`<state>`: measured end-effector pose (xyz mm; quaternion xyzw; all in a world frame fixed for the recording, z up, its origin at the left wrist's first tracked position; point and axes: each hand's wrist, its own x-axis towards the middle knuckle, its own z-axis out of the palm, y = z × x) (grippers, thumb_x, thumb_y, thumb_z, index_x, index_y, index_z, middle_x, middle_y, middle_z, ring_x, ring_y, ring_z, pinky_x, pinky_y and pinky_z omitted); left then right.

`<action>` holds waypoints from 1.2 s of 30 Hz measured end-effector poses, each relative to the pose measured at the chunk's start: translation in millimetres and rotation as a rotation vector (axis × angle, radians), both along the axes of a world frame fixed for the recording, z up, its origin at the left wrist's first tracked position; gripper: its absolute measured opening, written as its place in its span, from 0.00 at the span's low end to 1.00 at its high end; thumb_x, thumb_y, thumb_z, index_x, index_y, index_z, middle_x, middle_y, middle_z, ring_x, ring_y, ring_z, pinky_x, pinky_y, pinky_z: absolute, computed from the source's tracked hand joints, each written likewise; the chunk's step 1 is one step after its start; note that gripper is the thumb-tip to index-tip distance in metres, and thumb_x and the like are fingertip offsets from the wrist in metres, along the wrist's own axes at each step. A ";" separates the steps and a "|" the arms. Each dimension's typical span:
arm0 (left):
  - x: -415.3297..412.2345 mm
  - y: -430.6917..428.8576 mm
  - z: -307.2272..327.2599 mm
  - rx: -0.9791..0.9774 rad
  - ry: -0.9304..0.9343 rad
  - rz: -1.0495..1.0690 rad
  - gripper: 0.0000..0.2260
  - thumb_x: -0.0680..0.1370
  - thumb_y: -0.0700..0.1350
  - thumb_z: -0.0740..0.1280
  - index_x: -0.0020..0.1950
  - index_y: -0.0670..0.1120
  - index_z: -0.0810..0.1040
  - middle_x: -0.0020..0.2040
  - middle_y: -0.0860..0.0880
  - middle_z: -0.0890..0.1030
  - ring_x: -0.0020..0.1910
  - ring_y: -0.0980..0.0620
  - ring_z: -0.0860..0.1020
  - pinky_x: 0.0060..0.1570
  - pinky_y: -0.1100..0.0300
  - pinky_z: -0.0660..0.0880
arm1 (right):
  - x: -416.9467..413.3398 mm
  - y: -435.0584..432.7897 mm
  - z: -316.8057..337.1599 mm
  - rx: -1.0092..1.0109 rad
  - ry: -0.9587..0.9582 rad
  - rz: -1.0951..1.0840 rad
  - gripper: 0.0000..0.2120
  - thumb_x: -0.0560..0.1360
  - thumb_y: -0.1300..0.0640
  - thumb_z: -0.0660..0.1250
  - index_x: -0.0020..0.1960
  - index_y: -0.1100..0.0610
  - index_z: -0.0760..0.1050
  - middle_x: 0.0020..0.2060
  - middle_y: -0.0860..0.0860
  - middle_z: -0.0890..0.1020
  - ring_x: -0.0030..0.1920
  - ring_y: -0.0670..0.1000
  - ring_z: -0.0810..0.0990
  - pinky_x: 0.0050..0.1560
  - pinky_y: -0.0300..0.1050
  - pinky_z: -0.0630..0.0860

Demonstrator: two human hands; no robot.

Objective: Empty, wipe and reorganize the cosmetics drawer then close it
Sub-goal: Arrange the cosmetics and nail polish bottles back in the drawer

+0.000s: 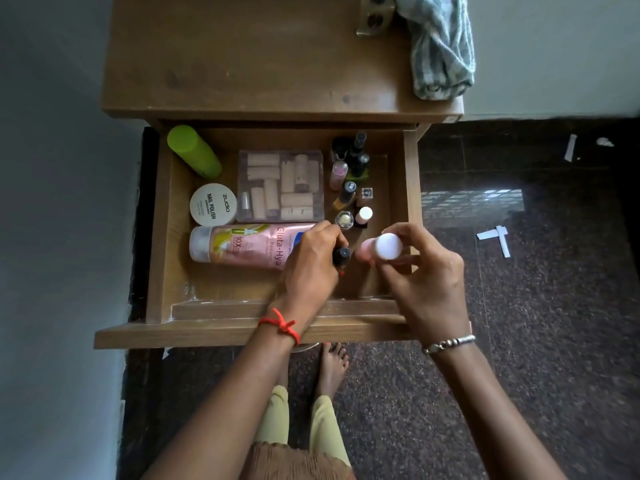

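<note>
The wooden drawer [162,237] stands pulled out. Inside lie a green bottle [194,151], a white nail polish remover tub [213,205], a clear box of corks [281,186], a pink lotion bottle [242,247] on its side and several small nail polish bottles [353,174]. My left hand [311,268] grips a small black-capped bottle [341,257] low over the drawer's front right part. My right hand [422,282] holds a pink bottle with a white cap [386,247] just above the drawer's right side.
A grey checked cloth [440,46] lies at the back right of the bedside table top [249,57]. A wall runs along the left. Paper scraps [495,237] lie on the dark floor to the right. My feet stand under the drawer front.
</note>
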<state>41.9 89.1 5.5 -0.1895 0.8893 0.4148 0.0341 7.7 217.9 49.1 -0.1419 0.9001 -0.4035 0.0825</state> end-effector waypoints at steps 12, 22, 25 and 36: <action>-1.8 -0.2 -0.8 -0.062 -0.046 -0.035 0.11 0.66 0.28 0.67 0.38 0.43 0.75 0.43 0.46 0.78 0.42 0.47 0.77 0.40 0.55 0.74 | 0.5 -0.8 -0.8 0.052 0.003 0.029 0.10 0.68 0.60 0.73 0.46 0.59 0.76 0.40 0.54 0.83 0.38 0.54 0.80 0.41 0.49 0.78; 2.6 -3.6 3.0 0.048 -0.105 -0.007 0.18 0.60 0.31 0.76 0.46 0.43 0.77 0.49 0.47 0.78 0.47 0.50 0.77 0.46 0.57 0.77 | -4.8 3.6 10.3 0.152 -0.157 0.261 0.18 0.70 0.69 0.66 0.59 0.59 0.71 0.47 0.57 0.82 0.48 0.57 0.81 0.48 0.48 0.78; 3.4 -5.0 3.8 0.064 -0.102 0.013 0.20 0.60 0.30 0.76 0.47 0.42 0.77 0.50 0.46 0.78 0.47 0.49 0.77 0.48 0.56 0.76 | -11.7 -0.8 7.6 0.236 -0.193 0.278 0.25 0.71 0.69 0.63 0.66 0.61 0.63 0.47 0.61 0.80 0.48 0.60 0.78 0.41 0.32 0.65; 5.2 -7.1 5.5 0.080 -0.077 0.046 0.16 0.62 0.29 0.73 0.46 0.40 0.77 0.48 0.43 0.79 0.45 0.49 0.77 0.46 0.59 0.75 | -18.1 -39.2 7.6 0.563 -0.126 0.006 0.09 0.75 0.64 0.62 0.54 0.62 0.66 0.52 0.61 0.77 0.53 0.63 0.77 0.47 0.51 0.73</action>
